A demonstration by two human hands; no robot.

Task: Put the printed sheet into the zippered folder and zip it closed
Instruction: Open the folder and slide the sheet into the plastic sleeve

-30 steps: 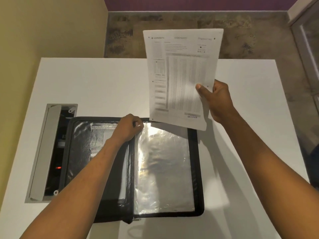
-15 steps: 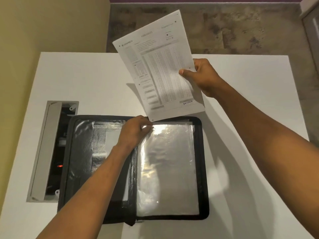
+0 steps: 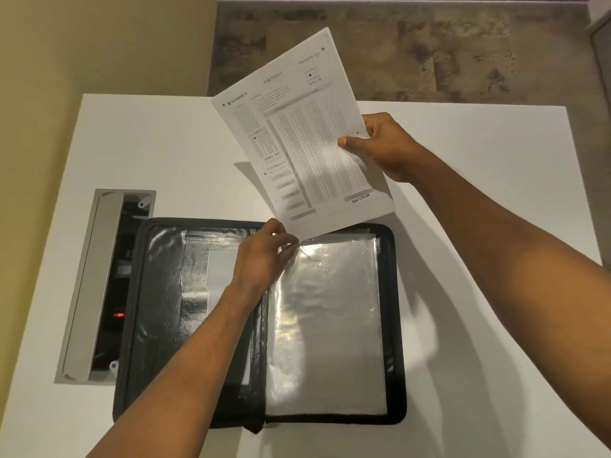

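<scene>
A black zippered folder lies open flat on the white table. Its right half holds shiny clear plastic sleeves. My left hand pinches the top left corner of the uppermost sleeve near the spine. My right hand holds the printed sheet by its right edge, in the air above the folder's far edge. The sheet is tilted, with its lower corner almost touching the sleeve's top edge beside my left fingers.
A grey cable hatch is sunk into the table to the left of the folder, its lid up and a red light inside. A yellow wall runs along the left. Beyond the table's far edge is mottled floor.
My right hand has swung the sheet from upright to tilted left and brought its lower corner down to the sleeve's top. My left hand has stayed on the sleeve corner.
</scene>
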